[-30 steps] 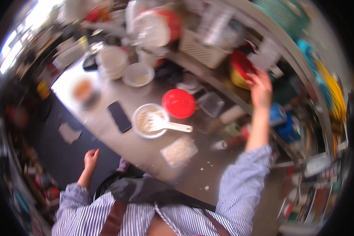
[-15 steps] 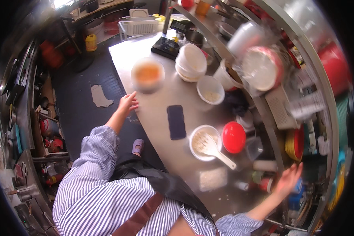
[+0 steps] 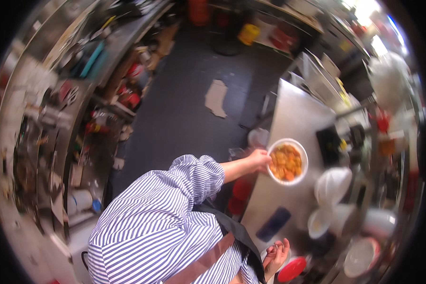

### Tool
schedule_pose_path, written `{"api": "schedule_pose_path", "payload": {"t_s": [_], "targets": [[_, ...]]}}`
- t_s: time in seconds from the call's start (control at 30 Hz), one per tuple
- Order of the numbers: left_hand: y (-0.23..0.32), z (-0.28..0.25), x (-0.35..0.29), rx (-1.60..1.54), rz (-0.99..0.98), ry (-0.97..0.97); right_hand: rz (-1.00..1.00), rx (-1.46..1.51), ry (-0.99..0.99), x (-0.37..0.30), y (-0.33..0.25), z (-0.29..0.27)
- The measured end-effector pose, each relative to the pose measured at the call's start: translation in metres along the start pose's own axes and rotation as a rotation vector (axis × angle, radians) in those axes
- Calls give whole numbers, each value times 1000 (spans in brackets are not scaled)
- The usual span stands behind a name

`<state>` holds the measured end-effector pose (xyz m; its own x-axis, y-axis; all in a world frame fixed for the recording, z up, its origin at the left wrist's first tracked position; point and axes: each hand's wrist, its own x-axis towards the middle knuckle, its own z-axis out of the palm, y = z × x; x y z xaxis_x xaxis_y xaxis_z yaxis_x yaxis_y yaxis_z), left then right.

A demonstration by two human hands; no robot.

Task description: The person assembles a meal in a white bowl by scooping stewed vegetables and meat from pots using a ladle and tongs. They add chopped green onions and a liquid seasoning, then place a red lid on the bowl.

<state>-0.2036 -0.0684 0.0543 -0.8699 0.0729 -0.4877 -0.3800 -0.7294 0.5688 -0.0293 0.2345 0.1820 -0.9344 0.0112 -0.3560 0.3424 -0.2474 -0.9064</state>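
Note:
My left hand (image 3: 259, 161) grips the left rim of a round white bowl (image 3: 305, 161). Orange-brown chunks of food (image 3: 285, 162) fill the bowl, which is over the steel table (image 3: 296, 106). I cannot tell whether its base touches the tabletop. My right hand (image 3: 278, 255) is low at the right, empty, with its fingers loosely bent and apart. Close beside it lies a round red lid (image 3: 292, 269). Between my two hands a dark phone (image 3: 273, 224) rests on the table.
White tubs (image 3: 332, 185) and a black scale (image 3: 329, 145) stand along the table's right side. Cluttered shelves (image 3: 104, 97) line the left. A torn piece of cardboard (image 3: 216, 98) lies on the dark floor, with a yellow jug (image 3: 248, 34) beyond it.
My left hand has reached the bowl of orange food and taken hold of its rim. My right hand has drawn back from the shelf side. The view has swung left.

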Motion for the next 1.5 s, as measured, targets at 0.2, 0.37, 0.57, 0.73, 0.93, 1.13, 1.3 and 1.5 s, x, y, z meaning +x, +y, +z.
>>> {"api": "schedule_pose_path", "payload": {"t_s": [0.2,0.37,0.57,0.73,0.93,1.13,1.3,1.5], "targets": [[67,-124,-137,50,193,244,38,-250,-450,103,15,128],[124,-240,-247,-50,364,678,3,-495,-807,147,53,294],[188,-386,-310,-269,662,920,-438,-854,-1163,184,152,565],[268,-487,-330,-351,784,1083,-978,-765,-1414,164,226,819],[353,-576,-320,-623,848,1223,-1388,-705,-1652,100,292,1096],[425,-636,-305,-770,891,1296,-1516,-664,-1847,71,404,1264],[449,-668,-285,-936,970,1335,-1542,-823,-2046,73,458,1297],[477,-684,-268,-1060,878,1358,-1203,-683,-2150,55,432,1356]]}}
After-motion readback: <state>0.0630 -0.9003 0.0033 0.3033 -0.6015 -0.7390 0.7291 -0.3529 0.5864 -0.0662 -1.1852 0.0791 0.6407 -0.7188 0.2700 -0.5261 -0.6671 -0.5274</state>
